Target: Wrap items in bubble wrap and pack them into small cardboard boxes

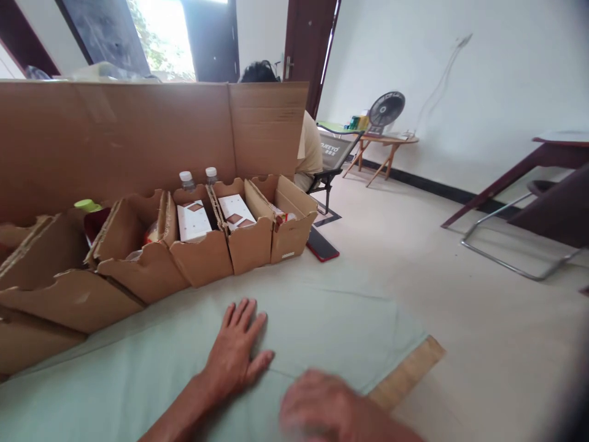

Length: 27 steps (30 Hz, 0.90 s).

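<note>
My left hand (237,350) lies palm down on the pale green cloth (322,319), fingers stretched out and thumb apart, holding nothing. To its lower right, my right hand (322,402) is over the same cloth. Motion blurs it and its fingers look bent, so whether it holds anything is unclear. Beyond the hands stands a row of open cardboard bins. Two of these bins, the middle bin (205,264) and the bin to its right (252,248), each contain a white box, the left box (194,221) and the right box (236,210).
A tall cardboard panel (151,135) rises behind the bins, with a person (309,150) partly hidden behind it. A phone (323,244) lies right of the last bin. A tan strip (407,374) borders the cloth. Farther off, a fan (386,110) stands on a small wooden table (391,140).
</note>
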Motion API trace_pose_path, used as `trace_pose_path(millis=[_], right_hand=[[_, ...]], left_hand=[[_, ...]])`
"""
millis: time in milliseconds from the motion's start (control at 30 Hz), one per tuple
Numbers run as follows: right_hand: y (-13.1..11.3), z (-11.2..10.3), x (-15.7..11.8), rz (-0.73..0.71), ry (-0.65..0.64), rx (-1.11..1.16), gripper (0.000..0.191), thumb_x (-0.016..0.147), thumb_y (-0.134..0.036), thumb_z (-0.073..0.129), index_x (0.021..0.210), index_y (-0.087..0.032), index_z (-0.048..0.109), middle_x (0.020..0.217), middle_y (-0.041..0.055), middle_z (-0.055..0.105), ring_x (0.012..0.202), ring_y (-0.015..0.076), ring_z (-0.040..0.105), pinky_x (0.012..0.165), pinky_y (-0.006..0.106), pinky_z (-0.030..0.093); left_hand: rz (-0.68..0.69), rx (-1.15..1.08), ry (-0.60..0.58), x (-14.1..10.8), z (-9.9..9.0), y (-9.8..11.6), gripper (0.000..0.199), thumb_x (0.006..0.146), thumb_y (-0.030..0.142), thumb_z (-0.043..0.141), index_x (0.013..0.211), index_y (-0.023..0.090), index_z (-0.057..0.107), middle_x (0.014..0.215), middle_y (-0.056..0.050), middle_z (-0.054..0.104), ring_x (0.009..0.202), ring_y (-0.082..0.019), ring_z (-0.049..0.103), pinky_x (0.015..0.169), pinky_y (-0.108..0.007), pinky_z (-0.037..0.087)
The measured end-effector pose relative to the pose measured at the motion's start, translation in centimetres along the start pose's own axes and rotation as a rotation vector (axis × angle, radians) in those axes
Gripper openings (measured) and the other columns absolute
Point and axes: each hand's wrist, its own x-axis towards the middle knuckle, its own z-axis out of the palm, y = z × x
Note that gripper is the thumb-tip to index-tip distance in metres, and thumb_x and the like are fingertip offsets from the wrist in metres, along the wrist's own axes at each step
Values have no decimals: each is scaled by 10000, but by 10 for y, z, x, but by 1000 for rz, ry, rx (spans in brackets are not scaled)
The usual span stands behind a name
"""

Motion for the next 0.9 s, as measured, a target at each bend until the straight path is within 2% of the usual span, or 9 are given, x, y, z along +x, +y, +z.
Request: trace_pose_path(millis=[100,200,267,333,467,533,567,667,900], right_hand=[[-7,-100,41,59,329,-24,229,1006,-294,561,1079,-227,767,1069,47,783,997,180,719,905,294,543],[11,-178,93,133,687,-42,198,951,-321,611,963,-227,784,941,35,785,838,173,705,768,289,552],[27,-212,129,130,722,-73,213,909,-314,623,976,-198,788,936,47,780,818,173,686,707,280,533],[38,-233,164,172,566,-189,226,887,-286,614,961,-169,793,902,48,774,798,168,673,676,263,501],[46,-243,220,385,-88,-636,238,873,-181,609,990,-205,815,904,19,782,788,157,684,673,238,457],[49,-237,239,474,-310,-808,250,845,-177,667,1033,-234,821,918,29,788,805,183,699,671,254,456],[52,-232,245,511,-351,-863,252,826,-190,704,1046,-228,822,920,52,789,819,210,707,672,272,460],[61,-224,257,599,-344,-964,283,793,-214,758,1066,-176,820,945,128,785,882,291,721,688,323,479],[68,-230,259,702,-319,-1131,343,828,-133,666,1141,-179,797,1079,160,777,1011,326,730,769,351,531]], left_hand=[[74,46,-41,-12,7,11,688,972,593,546,1546,220,474,1633,-192,395,1524,-416,344,1204,-689,284],[89,63,-35,-17,8,13,710,970,607,543,1564,231,445,1643,-182,376,1527,-418,335,1193,-681,299],[92,61,-35,-15,8,12,716,964,610,551,1563,232,447,1642,-181,375,1526,-419,338,1182,-681,309],[90,47,-32,-13,8,10,717,955,606,566,1558,235,454,1641,-184,376,1522,-421,345,1174,-683,314],[80,-11,-27,-11,10,7,712,934,580,604,1545,238,471,1642,-189,369,1517,-432,351,1172,-690,302],[61,-48,-40,-11,10,7,713,921,564,623,1541,246,475,1649,-180,360,1520,-430,344,1185,-687,282],[50,-65,-49,-11,10,8,716,912,555,636,1540,250,477,1654,-172,355,1524,-427,337,1195,-683,269],[23,-101,-82,-11,8,8,736,880,521,676,1538,254,480,1668,-161,330,1540,-420,305,1222,-674,232],[-5,-128,-117,-9,3,9,700,897,508,656,1524,240,502,1664,-167,337,1545,-415,299,1228,-685,228]])
